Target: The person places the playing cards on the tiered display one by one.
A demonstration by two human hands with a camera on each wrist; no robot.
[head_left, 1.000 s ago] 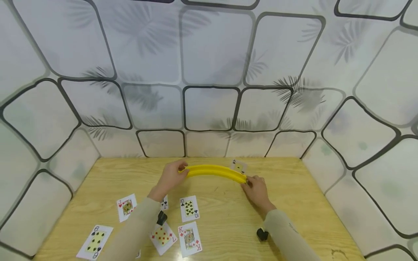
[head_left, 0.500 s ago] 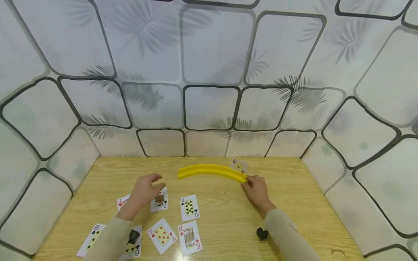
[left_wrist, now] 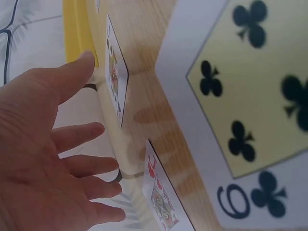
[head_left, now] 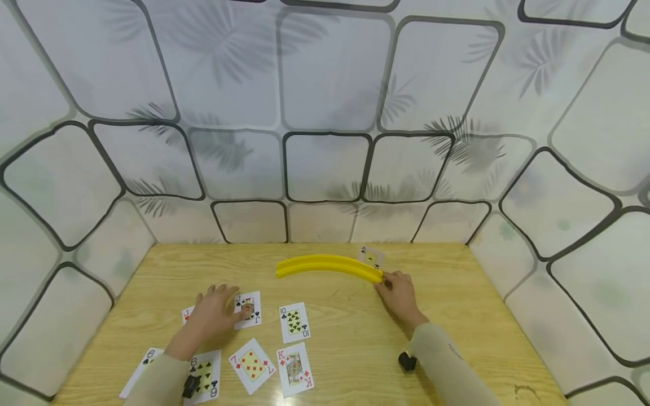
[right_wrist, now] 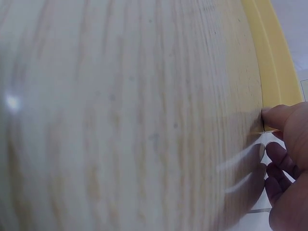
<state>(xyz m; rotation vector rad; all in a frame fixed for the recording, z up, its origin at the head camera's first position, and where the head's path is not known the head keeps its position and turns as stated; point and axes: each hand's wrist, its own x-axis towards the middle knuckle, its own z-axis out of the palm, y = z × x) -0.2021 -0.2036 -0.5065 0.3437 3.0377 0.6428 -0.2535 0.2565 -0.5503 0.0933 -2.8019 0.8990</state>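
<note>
A yellow curved playing card holder (head_left: 325,263) lies at the back of the wooden table. My right hand (head_left: 399,296) pinches its right end between thumb and fingers. An ace card (head_left: 372,257) shows at that end; whether it stands in the holder or behind it I cannot tell. My left hand (head_left: 210,316) is spread, fingers fairly straight, holding nothing. Its thumb overlaps the jack of spades (head_left: 253,301) in the head view, but the left wrist view shows the fingers apart from the cards. The hand partly covers the jack of hearts (head_left: 187,313).
Face up at the front lie the ten of clubs (head_left: 294,322), king of diamonds (head_left: 295,369), seven of diamonds (head_left: 251,366) and six of clubs (head_left: 206,375). Another spade card (head_left: 142,369) is half hidden by the left sleeve. Patterned walls (head_left: 325,169) enclose the table's back and sides.
My left hand has let go of the holder's left end and moved left and toward me, over the jacks, its fingers spreading. My right hand and the holder have stayed in place.
</note>
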